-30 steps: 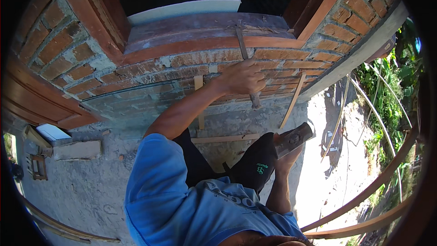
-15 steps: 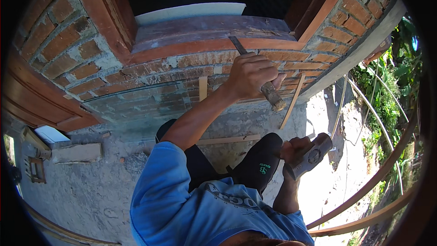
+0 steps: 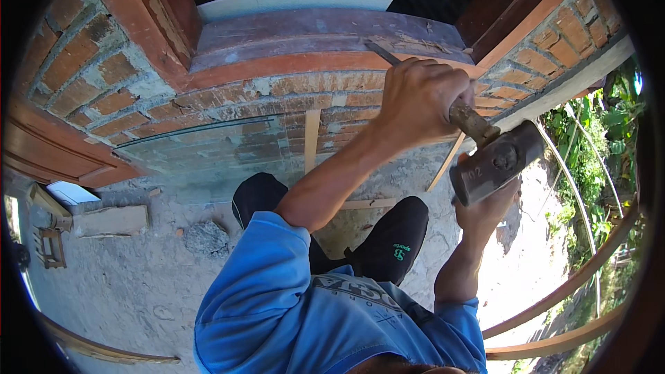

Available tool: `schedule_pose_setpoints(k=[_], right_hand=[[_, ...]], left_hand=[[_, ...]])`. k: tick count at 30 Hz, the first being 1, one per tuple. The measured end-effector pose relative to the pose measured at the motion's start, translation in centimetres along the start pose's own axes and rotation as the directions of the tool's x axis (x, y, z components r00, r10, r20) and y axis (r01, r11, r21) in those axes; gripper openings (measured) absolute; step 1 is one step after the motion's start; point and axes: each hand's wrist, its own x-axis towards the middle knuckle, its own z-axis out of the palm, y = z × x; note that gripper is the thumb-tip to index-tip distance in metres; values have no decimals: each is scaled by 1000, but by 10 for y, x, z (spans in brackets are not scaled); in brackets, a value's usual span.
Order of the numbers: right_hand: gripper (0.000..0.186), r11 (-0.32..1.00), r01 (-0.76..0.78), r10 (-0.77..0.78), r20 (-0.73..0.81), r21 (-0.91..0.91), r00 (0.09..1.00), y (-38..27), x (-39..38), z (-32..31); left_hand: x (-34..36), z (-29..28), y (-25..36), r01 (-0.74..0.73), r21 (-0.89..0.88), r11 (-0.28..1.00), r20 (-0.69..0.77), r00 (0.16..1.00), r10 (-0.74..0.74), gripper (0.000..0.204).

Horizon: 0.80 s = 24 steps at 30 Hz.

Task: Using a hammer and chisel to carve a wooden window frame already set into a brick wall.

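Observation:
A wood chisel (image 3: 474, 123) is gripped in my left hand (image 3: 424, 100), its blade slanting up and left onto the reddish wooden window sill (image 3: 291, 62). My right hand (image 3: 490, 206) is closed around a hammer, mostly hidden behind its heavy dark metal head (image 3: 500, 163). The hammer head meets or nearly meets the worn butt of the chisel handle; I cannot tell whether they touch. Wood chips (image 3: 422, 45) lie on the sill beside the blade tip.
Below the sill, a glass pane (image 3: 201, 159) leans on the brick wall (image 3: 346, 100), near an upright wooden strip (image 3: 312, 140). A wooden door panel (image 3: 62, 138) is at left. Planks (image 3: 111, 221) and a rubble lump (image 3: 206, 237) lie on the concrete floor. Plants (image 3: 592, 173) grow at right.
The hammer has swung up from beside my right knee to the chisel's butt. My left hand and chisel appear further right, with the chisel tilted more sideways.

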Motion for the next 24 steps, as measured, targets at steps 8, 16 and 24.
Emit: schedule_pose_setpoints(k=[8,16,24], right_hand=[[24,403,878,-750,642,257,157,33,15,-67],[13,-232,603,-484,628,-763,609,56,7,-48],[24,217,715,-496,555,-665,668,100,81,-83]], left_hand=[[-9,-8,-4,-119,4,993,35,992,119,32],[-18,-24,-13,-175,83,981,135,977,162,34],[-24,-17,-7,-162,-3,987,160,974,161,30]])
